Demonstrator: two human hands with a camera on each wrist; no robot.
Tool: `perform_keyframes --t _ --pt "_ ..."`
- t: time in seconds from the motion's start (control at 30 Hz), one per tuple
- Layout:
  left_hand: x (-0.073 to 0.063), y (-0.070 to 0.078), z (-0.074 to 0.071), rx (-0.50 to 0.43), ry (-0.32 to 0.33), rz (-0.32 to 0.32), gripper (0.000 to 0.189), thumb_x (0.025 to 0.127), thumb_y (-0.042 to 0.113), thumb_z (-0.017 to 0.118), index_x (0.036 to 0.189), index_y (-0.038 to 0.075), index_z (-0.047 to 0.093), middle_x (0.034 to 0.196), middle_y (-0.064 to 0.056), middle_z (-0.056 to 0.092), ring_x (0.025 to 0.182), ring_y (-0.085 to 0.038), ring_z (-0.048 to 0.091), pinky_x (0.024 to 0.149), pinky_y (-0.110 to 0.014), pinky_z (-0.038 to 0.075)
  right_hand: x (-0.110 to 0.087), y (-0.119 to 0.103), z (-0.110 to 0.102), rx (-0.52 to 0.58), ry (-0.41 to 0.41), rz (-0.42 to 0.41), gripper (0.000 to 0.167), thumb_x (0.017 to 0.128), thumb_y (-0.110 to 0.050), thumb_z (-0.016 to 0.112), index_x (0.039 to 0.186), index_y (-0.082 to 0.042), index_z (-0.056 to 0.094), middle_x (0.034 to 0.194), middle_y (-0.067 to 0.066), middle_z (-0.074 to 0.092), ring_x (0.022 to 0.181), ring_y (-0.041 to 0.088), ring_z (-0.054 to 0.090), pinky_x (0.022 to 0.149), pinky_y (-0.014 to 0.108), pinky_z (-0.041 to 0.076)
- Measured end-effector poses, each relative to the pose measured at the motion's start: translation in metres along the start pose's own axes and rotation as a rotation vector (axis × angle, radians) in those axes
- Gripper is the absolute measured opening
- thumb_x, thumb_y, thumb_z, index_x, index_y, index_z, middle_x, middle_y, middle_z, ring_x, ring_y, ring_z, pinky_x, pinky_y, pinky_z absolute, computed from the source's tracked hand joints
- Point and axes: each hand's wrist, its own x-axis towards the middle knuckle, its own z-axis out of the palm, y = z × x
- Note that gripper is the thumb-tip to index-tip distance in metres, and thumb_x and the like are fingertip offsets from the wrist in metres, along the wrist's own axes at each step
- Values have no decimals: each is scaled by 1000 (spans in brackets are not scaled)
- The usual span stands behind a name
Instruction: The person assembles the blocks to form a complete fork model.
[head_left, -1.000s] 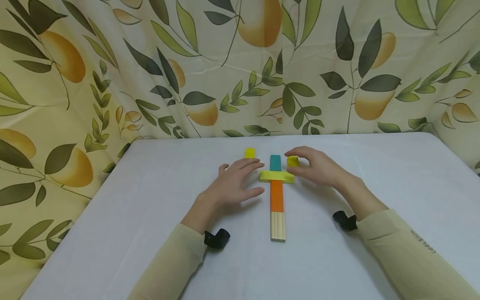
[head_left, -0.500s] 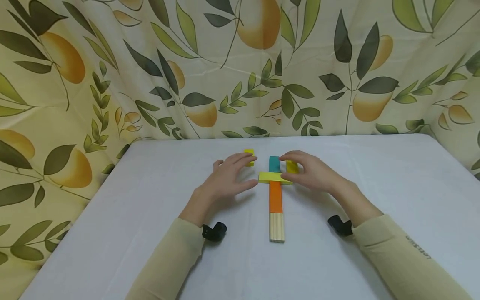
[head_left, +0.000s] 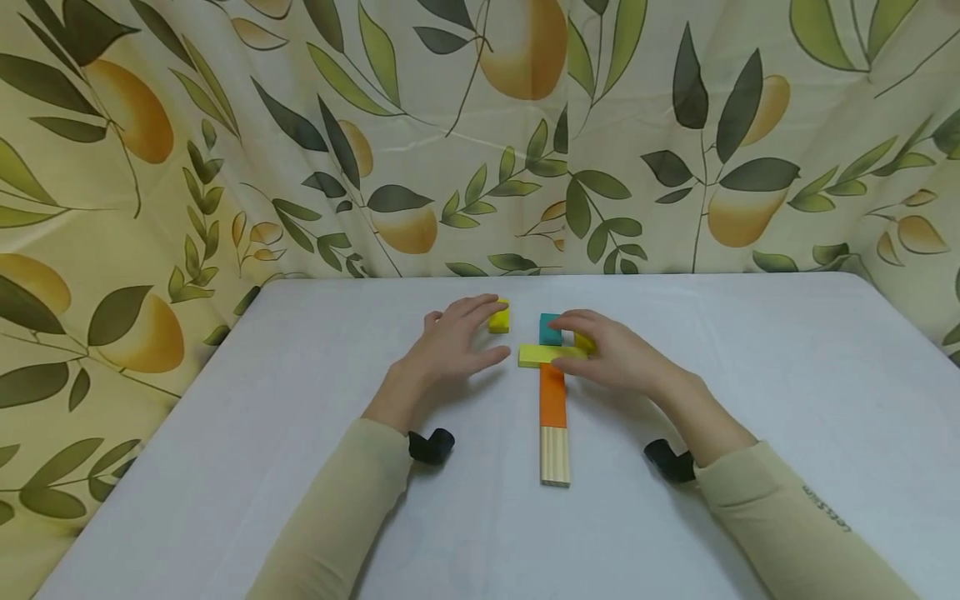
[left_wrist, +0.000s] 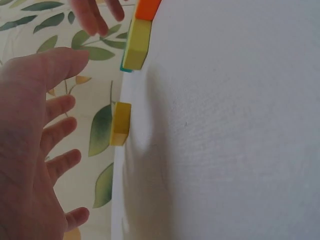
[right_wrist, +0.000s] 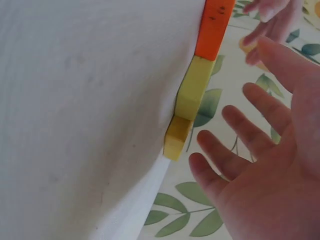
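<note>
Blocks form a cross on the table: a plain wood block (head_left: pixel 555 457) nearest, an orange block (head_left: pixel 552 400), a yellow-green block (head_left: pixel 534 356) lying crosswise, and a teal block (head_left: pixel 550 329) beyond. My left hand (head_left: pixel 450 337) hovers with spread fingers beside a small yellow block (head_left: pixel 501 321) left of the teal one; the left wrist view shows that yellow block (left_wrist: pixel 121 124) apart from the fingers. Over the crosspiece's right end hangs my right hand (head_left: pixel 626 350), holding nothing. It partly hides a second yellow block (head_left: pixel 584 340), also seen in the right wrist view (right_wrist: pixel 178 137).
A white cloth covers the table (head_left: pixel 300 375). Behind it hangs a curtain (head_left: pixel 480 183) printed with leaves and fruit. Small black cameras sit at the left wrist (head_left: pixel 432 447) and the right wrist (head_left: pixel 670 461).
My right hand has moved left and slightly nearer, from beside the right yellow block to over the crosspiece's end. My left hand has drawn a little left. The blocks appear unmoved.
</note>
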Motion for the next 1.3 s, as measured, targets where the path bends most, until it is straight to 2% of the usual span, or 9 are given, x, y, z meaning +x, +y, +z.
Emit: perform_keyframes --t 0.17,0.57,0.73,0.93,1.17,1.3 --pt "7 -3 4 19 4 -6 66 96 50 60 154 25 43 162 2 33 146 -24 29 106 -63 27 -1 0 2 -19 -9 -3 59 95 -32 71 145 -7 54 155 21 38 140 44 36 110 63 30" --pt "24 -10 8 43 -54 -46 63 98 45 58 155 26 41 162 1 31 146 -25 28 108 -63 27 -6 2 8 -85 -31 -67 55 95 -30 71 144 -9 56 151 20 44 138 45 39 110 64 30" --pt "29 -15 7 35 -64 -40 63 97 42 59 155 25 41 163 0 31 146 -26 28 108 -65 27 -6 1 10 -117 -49 -62 53 95 -29 70 143 -11 57 153 17 44 140 44 37 110 63 29" --pt "33 -22 5 43 -78 -63 62 97 38 58 155 27 41 163 2 31 147 -25 27 108 -64 26 -8 -1 9 -160 -61 -88 50 96 -28 69 141 -9 59 149 16 48 138 43 40 110 62 31" --pt "40 -27 4 36 -114 -22 62 98 34 58 156 27 39 163 1 29 148 -23 25 110 -65 23 -10 0 9 -212 -74 -84 46 97 -29 68 138 -10 63 148 16 50 137 43 40 110 64 29" --pt "43 -27 3 12 -126 -26 62 98 31 59 156 27 39 163 2 30 148 -23 25 112 -65 19 -10 0 11 -216 -75 -89 46 97 -30 68 138 -10 63 149 16 49 138 43 39 110 65 27"
